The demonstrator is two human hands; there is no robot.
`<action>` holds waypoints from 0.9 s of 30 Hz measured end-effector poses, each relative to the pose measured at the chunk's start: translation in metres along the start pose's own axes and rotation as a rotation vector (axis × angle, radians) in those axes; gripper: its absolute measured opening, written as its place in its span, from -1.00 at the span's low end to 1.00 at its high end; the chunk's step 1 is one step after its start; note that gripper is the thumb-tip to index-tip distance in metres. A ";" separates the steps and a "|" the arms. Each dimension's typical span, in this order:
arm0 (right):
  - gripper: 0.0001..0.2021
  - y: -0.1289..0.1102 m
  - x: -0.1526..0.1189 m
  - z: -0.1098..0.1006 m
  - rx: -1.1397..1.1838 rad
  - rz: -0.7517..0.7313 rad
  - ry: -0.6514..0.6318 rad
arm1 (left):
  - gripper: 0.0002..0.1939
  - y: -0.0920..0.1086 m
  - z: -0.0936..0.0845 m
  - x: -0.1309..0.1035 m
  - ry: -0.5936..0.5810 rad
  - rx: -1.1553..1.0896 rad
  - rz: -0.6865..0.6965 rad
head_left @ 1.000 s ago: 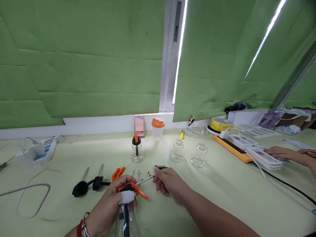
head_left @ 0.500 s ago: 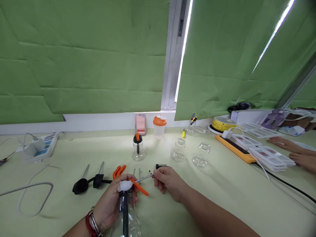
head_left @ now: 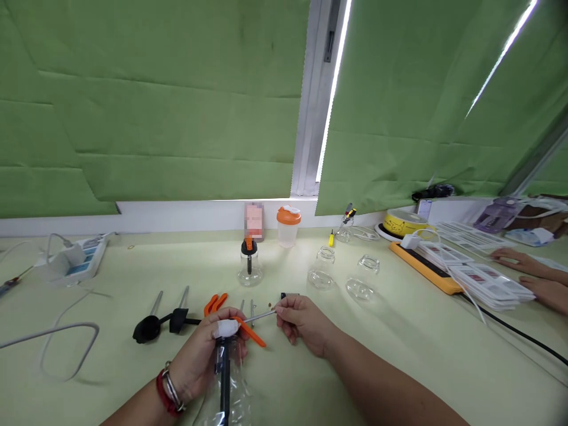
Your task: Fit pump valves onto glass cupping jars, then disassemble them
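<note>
At the lower middle, my left hand (head_left: 202,355) is closed around the top of a clear container (head_left: 239,396) with a black strip down its side. An orange lever (head_left: 252,332) sticks out beside its fingers, and a white covering (head_left: 226,328) wraps the thumb tip. My right hand (head_left: 304,322) pinches the end of a thin metal rod (head_left: 261,316); the other end meets the orange lever near my left fingers. How they join is hidden. A black piece with a spring (head_left: 290,294) lies just behind my right hand.
Orange levers (head_left: 215,303), metal pins (head_left: 252,310) and black spoon-like parts (head_left: 147,329) lie nearby. Behind stand a lidded jar (head_left: 249,266), two clear jars (head_left: 322,269) and an orange-topped cup (head_left: 288,228). Power strips (head_left: 423,269) sit at both sides. Another person's hands (head_left: 515,260) rest far right.
The whole view has shifted slightly. My right fingers now sit at the rod's end, and the black spring piece shows a little less behind them. Both hands keep their hold.
</note>
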State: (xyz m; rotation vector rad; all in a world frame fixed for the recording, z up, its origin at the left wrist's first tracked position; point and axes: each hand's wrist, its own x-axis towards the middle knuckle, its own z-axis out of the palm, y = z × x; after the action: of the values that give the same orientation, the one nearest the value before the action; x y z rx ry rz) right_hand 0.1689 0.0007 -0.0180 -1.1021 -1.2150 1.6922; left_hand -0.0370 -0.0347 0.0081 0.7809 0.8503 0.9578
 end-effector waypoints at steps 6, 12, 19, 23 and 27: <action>-0.65 -0.001 0.000 0.000 -0.016 0.018 0.010 | -0.84 -0.002 -0.004 0.002 -0.019 0.026 0.003; -0.65 0.001 0.002 0.000 -0.010 0.022 0.030 | -0.85 -0.002 -0.004 0.003 -0.025 0.036 0.006; -0.62 0.005 0.004 -0.001 -0.010 0.024 0.040 | -0.86 -0.002 -0.004 0.002 -0.020 0.036 0.011; -0.71 0.009 0.007 -0.004 -0.024 -0.073 0.047 | -0.86 -0.003 -0.005 0.002 -0.021 0.036 -0.015; -0.87 0.007 0.008 -0.008 -0.253 -0.167 0.159 | -0.84 0.000 -0.004 0.001 -0.003 0.017 0.018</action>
State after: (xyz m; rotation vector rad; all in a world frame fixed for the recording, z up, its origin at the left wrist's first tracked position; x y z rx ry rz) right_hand 0.1729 0.0086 -0.0278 -1.2230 -1.4029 1.3253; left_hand -0.0402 -0.0333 0.0066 0.8061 0.8510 0.9661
